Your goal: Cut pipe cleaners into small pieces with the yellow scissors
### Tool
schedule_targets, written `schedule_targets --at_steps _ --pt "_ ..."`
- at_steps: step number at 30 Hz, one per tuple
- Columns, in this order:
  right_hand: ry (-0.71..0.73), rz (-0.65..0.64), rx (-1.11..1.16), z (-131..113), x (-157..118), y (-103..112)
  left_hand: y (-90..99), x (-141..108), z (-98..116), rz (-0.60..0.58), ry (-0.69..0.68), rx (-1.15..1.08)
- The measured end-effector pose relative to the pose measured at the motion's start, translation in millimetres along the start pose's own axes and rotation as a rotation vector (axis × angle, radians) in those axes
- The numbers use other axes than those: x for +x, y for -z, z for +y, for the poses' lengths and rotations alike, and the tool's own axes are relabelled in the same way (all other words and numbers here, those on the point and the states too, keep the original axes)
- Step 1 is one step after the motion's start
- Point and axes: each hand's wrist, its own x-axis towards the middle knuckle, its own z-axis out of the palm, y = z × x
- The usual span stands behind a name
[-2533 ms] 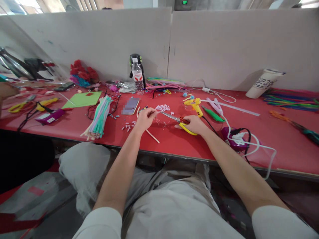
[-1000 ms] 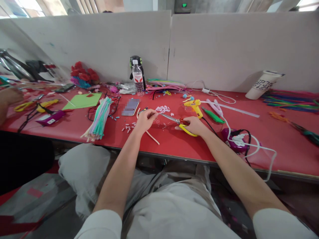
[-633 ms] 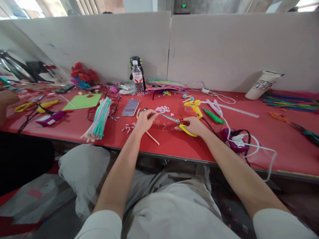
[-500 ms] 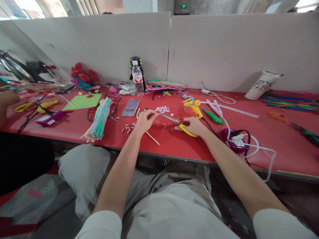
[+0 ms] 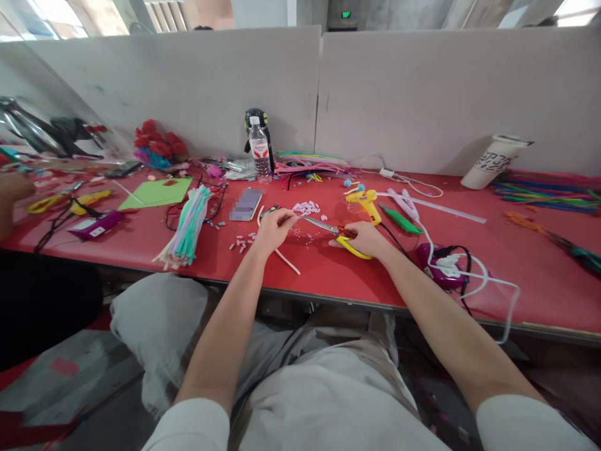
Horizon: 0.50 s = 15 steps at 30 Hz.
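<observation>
My right hand [image 5: 359, 238] is wrapped round the yellow handles of the scissors [image 5: 323, 225], whose blades point left. At the blade tips, my left hand [image 5: 277, 227] pinches one end of a pale pipe cleaner [image 5: 287, 260]; its other end hangs toward the table's front edge. Just behind the blades lies a pile of small pink cut pieces [image 5: 306, 207]. More short pieces [image 5: 243, 242] are scattered left of my left hand. A bundle of pastel pipe cleaners [image 5: 188, 228] lies farther left.
A phone [image 5: 246, 205], a water bottle [image 5: 260, 150], a yellow glue gun [image 5: 369, 204], a green pen-like tool [image 5: 400, 219] and a purple power strip [image 5: 441, 266] lie around on the red table [image 5: 328, 275]. Another person's hand [image 5: 14, 188] is at the far left.
The view has tilted very slightly. Both hands stay almost in place, with the scissors blades looking more closed together than before.
</observation>
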Motion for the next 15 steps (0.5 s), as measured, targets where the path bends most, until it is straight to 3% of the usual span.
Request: schedule_targets --at_steps 15 --pt "-0.035 0.029 0.028 -3.7 -2.2 0.7 -1.2 -0.2 -1.2 0.017 -0.002 -0.008"
